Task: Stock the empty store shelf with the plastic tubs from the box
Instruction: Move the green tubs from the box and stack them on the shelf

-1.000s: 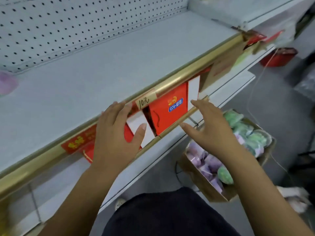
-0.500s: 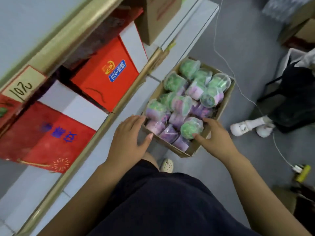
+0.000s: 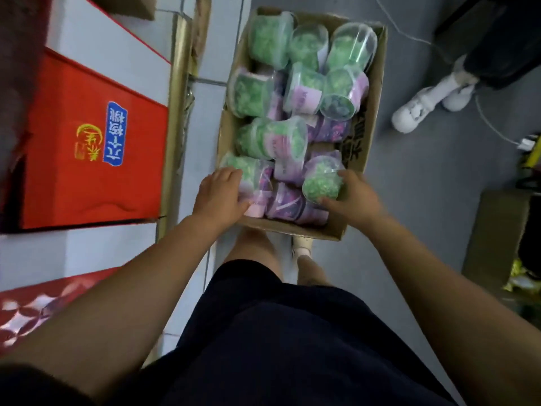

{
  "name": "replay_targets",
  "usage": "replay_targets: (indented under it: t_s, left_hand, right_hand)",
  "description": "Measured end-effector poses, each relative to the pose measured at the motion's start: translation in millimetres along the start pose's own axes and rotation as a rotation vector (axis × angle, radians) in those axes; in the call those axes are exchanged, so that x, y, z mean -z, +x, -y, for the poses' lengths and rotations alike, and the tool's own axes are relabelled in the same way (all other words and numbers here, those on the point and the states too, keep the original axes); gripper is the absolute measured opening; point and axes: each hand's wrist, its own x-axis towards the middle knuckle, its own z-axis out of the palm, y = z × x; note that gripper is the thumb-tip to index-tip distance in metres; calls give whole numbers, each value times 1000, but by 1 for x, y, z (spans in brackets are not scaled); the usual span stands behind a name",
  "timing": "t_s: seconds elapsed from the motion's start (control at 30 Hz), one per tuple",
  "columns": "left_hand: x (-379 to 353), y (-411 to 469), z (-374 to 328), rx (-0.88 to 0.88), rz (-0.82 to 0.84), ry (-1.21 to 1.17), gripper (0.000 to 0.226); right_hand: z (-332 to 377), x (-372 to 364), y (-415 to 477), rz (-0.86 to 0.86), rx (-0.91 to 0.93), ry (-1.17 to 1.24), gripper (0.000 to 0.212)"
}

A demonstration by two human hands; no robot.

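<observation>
The cardboard box (image 3: 372, 118) stands open on the grey floor (image 3: 424, 177), just right of the shelving unit's gold edge rail (image 3: 175, 118). It is filled with plastic tubs (image 3: 270, 36): clear containers with green contents and purple labels, piled loosely in more than one layer. Most lie on their sides or tilted, touching one another. The far row shows mainly green. The near row shows more purple.

Hand positions:

- Left hand (image 3: 219, 191) – at the near-left corner of the box. The fingers curl over the top of the near-left tub (image 3: 253, 174) and the thumb presses against its near side, so the hand grips this tub. The tub is down among its neighbours.
- Right hand (image 3: 352, 197) – at the near-right corner. The fingers wrap the right side of the near-right tub (image 3: 320, 184) and the thumb lies under its near edge. This tub is tilted with its green end facing the camera, and it sits on top of the purple tubs below it.

Both forearms reach forward and down from the near edge of the view, above the person's dark shorts (image 3: 292, 332).

Surroundings: a red carton (image 3: 87, 171) with a blue label lies on the lower shelf at left. A pair of white shoes (image 3: 421, 111) stands on the floor at far right, with a thin cable (image 3: 491, 126) running beside them.
</observation>
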Motion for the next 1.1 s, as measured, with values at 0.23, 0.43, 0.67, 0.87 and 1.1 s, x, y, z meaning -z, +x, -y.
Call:
replay_targets:
  t_s: [0.23,0.43,0.67,0.87,1.1]
  left_hand:
    - [-15,84,29,-110,274,194,111]
    - [-26,98,32,-160,283,256,109]
    - [-10,79,30,-102,243,86,109]
    - [20,36,-2,88,159,-298,98]
    - [32,-45,-44,208,-87,-732,62]
  right_hand:
    - [-6,-15,72,123,-77,-111,111]
    - [-13,-17,101,150,-61,-177,102]
    - [-12,-13,87,70,-75,-160,96]
    - [-7,4,35,-46,-142,245,89]
    - [10,37,-47,-24,-4,535,80]
